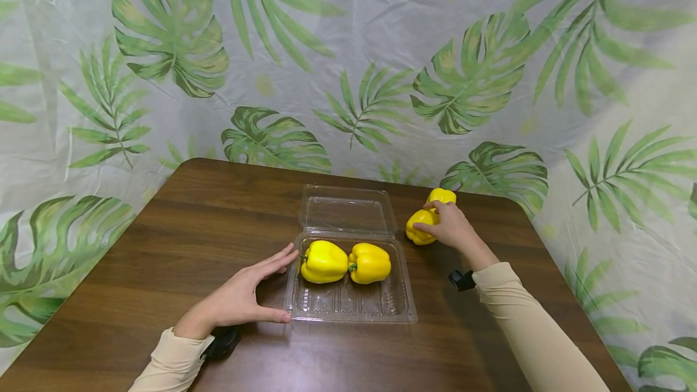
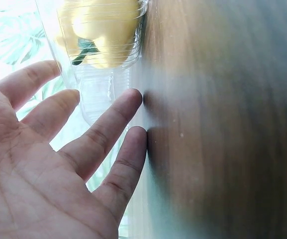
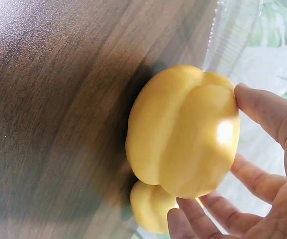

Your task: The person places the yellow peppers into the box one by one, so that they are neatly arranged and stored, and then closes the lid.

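A clear plastic clamshell container (image 1: 405, 310) lies with its lid (image 1: 348, 210) folded back. Two yellow bell peppers sit side by side in its base, a left one (image 1: 323, 262) and a right one (image 1: 369, 264), stems toward the left. My left hand (image 1: 239, 295) spreads its fingers and thumb along the container's left edge; the left wrist view shows its palm and extended fingers (image 2: 126, 107) close to the tabletop. To the right of the lid, my right hand (image 1: 452, 227) pinches another yellow bell pepper (image 3: 178, 134) between thumb and fingers. Just behind it lies a further yellow bell pepper (image 1: 442, 195).
Everything stands on a dark brown wooden table (image 1: 218, 210) with rounded far corners. A leaf-patterned curtain (image 1: 370, 29) hangs directly behind the table's far edge. A dark strapped device (image 1: 461, 280) is on the right wrist, and another (image 1: 222, 342) on the left.
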{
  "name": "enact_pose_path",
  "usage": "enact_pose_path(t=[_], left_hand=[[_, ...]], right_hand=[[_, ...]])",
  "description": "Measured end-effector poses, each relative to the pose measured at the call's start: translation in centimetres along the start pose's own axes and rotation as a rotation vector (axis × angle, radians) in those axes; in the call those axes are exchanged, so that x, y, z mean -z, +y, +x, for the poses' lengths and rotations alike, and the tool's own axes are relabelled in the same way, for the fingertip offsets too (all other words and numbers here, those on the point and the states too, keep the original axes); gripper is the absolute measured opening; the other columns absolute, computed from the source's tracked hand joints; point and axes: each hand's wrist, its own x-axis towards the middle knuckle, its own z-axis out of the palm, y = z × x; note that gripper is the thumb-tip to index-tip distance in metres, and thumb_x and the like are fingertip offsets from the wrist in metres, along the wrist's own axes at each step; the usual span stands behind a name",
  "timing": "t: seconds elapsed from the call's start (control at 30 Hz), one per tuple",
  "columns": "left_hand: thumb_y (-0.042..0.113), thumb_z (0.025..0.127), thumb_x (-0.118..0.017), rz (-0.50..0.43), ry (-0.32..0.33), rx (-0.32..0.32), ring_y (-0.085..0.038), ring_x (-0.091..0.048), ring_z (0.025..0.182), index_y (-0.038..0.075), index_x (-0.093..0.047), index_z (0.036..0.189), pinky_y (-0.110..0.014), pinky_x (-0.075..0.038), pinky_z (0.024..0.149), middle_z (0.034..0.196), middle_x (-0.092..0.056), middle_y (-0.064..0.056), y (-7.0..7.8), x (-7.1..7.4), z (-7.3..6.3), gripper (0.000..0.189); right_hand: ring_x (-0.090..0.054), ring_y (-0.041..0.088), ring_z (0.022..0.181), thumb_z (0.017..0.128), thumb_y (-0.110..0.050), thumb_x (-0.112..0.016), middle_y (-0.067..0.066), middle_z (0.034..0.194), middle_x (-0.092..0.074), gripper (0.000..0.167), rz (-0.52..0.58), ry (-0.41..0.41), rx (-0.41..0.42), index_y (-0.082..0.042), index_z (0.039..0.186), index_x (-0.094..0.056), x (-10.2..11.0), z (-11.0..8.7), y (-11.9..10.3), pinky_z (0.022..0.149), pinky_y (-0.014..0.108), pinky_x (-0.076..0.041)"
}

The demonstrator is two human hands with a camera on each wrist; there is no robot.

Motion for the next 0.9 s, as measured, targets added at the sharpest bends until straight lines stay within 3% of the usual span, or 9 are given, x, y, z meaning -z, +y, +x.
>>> enact_pose_path(t=[0.6,0.9], left_hand=[[0.053,0.078,-0.095,0.005,0.003,-0.005,-0.02,-0.065,0.135,0.019,-0.04,0.168,-0.047,-0.047,0.119,0.178,-0.03,-0.002,-0.1,-0.1,0.0,0.11],[0.052,0.078,-0.095,0.002,0.007,-0.008,-0.02,-0.065,0.136,0.019,-0.04,0.168,-0.046,-0.047,0.119,0.178,-0.03,-0.002,-0.2,-0.1,-0.1,0.11]], right_hand=[[-0.05,0.055,0.137,0.098,-0.033,-0.079,0.04,0.146,-0.053,0.064,0.033,-0.015,0.043,0.004,0.146,-0.059,0.1,-0.5,0.1,0.111,0.065,-0.049],[-0.055,0.053,0.134,0.096,-0.03,-0.081,0.035,0.145,-0.058,0.061,0.038,-0.041,0.104,0.004,0.143,-0.062,0.4,-1.0,0.4,0.11,0.065,-0.05]])
